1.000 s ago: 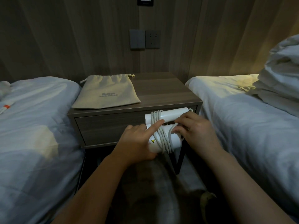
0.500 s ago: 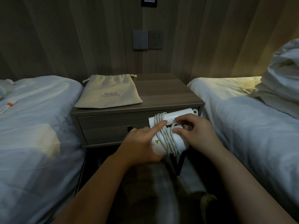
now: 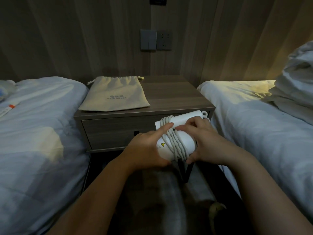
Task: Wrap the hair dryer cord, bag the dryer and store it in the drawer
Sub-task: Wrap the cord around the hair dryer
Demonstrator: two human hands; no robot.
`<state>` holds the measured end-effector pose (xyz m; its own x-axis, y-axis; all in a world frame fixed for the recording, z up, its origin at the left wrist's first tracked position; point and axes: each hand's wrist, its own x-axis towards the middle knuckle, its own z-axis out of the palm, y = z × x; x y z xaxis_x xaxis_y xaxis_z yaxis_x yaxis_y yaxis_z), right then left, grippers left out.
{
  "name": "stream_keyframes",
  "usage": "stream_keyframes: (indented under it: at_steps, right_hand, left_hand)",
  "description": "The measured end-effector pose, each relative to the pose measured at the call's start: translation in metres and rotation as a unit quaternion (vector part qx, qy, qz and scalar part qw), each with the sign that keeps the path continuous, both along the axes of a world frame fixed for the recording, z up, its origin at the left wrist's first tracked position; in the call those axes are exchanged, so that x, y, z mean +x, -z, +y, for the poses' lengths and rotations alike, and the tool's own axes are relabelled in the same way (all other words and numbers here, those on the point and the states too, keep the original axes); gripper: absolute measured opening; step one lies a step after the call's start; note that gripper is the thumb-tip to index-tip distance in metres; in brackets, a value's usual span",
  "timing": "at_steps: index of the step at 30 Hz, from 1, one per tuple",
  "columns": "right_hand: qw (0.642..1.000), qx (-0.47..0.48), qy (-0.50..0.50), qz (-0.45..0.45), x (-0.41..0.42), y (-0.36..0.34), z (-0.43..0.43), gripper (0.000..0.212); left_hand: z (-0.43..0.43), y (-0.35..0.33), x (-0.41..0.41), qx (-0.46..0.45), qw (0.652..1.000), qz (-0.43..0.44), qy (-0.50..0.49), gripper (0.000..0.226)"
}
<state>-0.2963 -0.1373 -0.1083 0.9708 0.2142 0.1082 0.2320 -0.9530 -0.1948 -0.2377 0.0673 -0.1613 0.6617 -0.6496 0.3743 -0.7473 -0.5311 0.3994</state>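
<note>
Left hand (image 3: 145, 150) cups the hair dryer (image 3: 186, 141), its forefinger pressing the cord (image 3: 172, 145); the right hand (image 3: 208, 143) grips the other side, in front of the nightstand (image 3: 177, 94). With the cord wound round, wrapping looks nearly done. The bag (image 3: 115, 97) lies flat on top and the drawer (image 3: 115, 131) is closed, so bagging and storing remain.

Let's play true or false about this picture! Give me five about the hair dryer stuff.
1. The white cord is wound around the hair dryer. True.
2. The drawstring bag lies on a bed. False: it lies flat on the nightstand.
3. The left hand and the right hand both hold the hair dryer. True.
4. The drawer is pulled open. False: it is closed.
5. The hair dryer is inside the drawstring bag. False: it is outside, held in both hands.
</note>
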Motion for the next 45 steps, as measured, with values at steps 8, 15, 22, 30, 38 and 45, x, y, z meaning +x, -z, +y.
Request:
stream_keyframes:
  at_steps: [8, 15, 22, 30, 38, 45]
  right_hand:
    - [0.996, 0.046, -0.012, 0.076, 0.005, 0.007, -0.009, 0.083]
    - [0.998, -0.03, 0.061, -0.012, 0.008, 0.017, -0.005, 0.1]
    - [0.994, -0.058, 0.081, 0.054, 0.008, 0.02, -0.009, 0.121]
    - [0.982, 0.105, 0.091, 0.124, 0.01, 0.019, -0.025, 0.063]
    - [0.916, 0.33, 0.224, 0.042, 0.011, 0.019, -0.029, 0.037]
    - [0.859, 0.421, 0.289, 0.033, 0.012, 0.021, -0.004, 0.04]
  left_hand:
    - [-0.008, 0.011, -0.003, 0.019, 0.999, -0.032, -0.02, 0.105]
    - [-0.005, 0.01, -0.003, 0.117, 0.988, -0.094, -0.038, 0.105]
    - [-0.008, 0.008, -0.004, 0.175, 0.966, -0.192, 0.007, 0.097]
    - [-0.014, 0.002, -0.008, 0.204, 0.959, -0.188, 0.053, 0.093]
    - [-0.01, -0.009, 0.0, -0.205, 0.963, 0.167, -0.045, 0.102]
    - [-0.045, 0.001, -0.018, -0.412, 0.764, 0.49, -0.081, 0.101]
